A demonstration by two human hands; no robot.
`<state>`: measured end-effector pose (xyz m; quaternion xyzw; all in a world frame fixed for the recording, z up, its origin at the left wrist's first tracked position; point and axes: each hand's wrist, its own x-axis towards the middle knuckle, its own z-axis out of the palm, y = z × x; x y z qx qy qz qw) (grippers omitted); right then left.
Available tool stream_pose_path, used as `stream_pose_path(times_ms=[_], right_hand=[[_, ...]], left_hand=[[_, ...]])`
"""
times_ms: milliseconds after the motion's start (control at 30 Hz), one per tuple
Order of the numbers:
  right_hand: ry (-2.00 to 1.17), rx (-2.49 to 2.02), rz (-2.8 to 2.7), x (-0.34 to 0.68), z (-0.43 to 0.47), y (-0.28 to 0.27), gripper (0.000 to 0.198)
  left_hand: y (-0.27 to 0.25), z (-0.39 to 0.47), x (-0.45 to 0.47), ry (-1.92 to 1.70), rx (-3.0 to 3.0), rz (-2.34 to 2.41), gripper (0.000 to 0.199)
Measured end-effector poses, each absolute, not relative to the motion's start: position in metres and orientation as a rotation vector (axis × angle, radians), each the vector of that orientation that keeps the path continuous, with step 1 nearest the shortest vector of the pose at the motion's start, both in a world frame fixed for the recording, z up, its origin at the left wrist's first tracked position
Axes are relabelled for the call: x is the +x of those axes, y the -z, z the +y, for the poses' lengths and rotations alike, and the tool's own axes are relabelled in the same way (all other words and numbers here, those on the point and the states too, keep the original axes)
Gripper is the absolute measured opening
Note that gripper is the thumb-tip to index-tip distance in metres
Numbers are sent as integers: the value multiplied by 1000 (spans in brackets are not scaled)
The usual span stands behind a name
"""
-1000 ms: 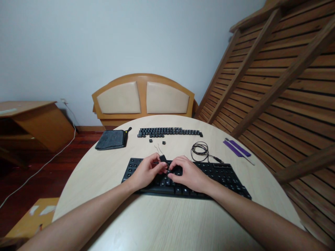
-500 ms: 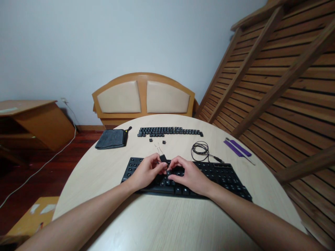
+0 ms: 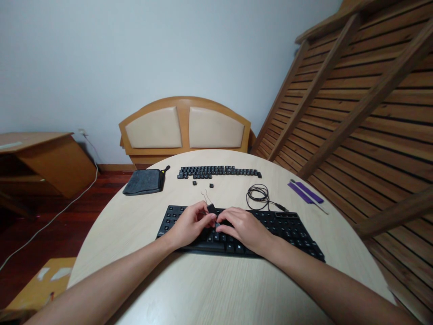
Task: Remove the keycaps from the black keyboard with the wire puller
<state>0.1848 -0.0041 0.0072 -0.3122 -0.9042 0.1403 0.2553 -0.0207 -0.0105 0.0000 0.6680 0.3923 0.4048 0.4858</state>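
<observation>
A black keyboard (image 3: 209, 248) lies in front of me, its upper left switches bare of caps. My left hand (image 3: 192, 225) is closed around the black handle of a wire keycap puller (image 3: 211, 208), whose two wire prongs point up and away from me. My right hand (image 3: 241, 228) pinches a small black keycap (image 3: 217, 225) between thumb and fingers, just above the lower middle keys. The fingertips of both hands nearly meet there. Part of the keyboard's middle is hidden under my hands.
Rows of removed keycaps (image 3: 219, 171) lie behind the keyboard, with two loose keycaps (image 3: 211, 185) nearer. A folded grey cloth (image 3: 144, 181) rests at left. To the right are a coiled cable (image 3: 259, 196) and a purple strip (image 3: 304, 192) with a thin brush-like tool across it.
My right fingers have closed in around the keycap, and the hand has turned slightly over it. My left hand still holds the puller in nearly the same place.
</observation>
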Motion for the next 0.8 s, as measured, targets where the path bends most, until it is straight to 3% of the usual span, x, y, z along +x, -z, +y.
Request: stream_pose_path(times_ms=[267, 467, 800], right_hand=[[-390, -1017, -2430, 194, 6, -30, 12], [-295, -1176, -2315, 192, 64, -37, 22], [-168, -1418, -2340, 165, 147, -33, 21]], left_hand=[[5, -9, -22, -1037, 1654, 1075, 19], [8, -7, -23, -983, 1781, 1146, 19], [3, -10, -22, -954, 1804, 1213, 19]])
